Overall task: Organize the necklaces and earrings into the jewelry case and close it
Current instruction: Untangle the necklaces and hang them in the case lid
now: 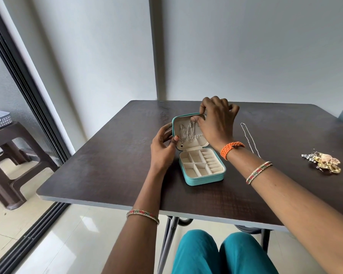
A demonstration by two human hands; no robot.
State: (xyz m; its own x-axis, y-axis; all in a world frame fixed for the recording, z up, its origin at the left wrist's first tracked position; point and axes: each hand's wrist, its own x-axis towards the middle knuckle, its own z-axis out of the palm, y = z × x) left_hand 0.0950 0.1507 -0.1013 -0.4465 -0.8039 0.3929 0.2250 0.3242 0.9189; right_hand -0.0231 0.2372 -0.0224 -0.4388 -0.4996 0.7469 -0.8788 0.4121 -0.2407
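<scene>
The teal jewelry case [201,167] stands open on the dark table [107,155], its lid [188,133] upright and its divided tray bare of jewelry as far as can be seen. Silver necklaces [183,133] hang inside the lid, one with a small dark pendant near the left thumb tip. The right hand [216,123] reaches over the lid's top edge, thumb and forefinger pinching the upper end of a chain by the hooks there; just below those fingertips the chain drops toward the lid's pocket. The left hand [162,147] steadies the lid from its left side, fingers curled round the back edge and thumb pressed on the lining. Beyond the right wrist, well clear of the fingers, a loose necklace [249,139] lies on the table, and farther right sits a pile of gold earrings [325,162]. The likely step is hooking a chain. The risk is that the fine chains, hanging close together, tangle or slip off the hook if the pinch loosens, or that pushing on the lid tips the light case backward.
</scene>
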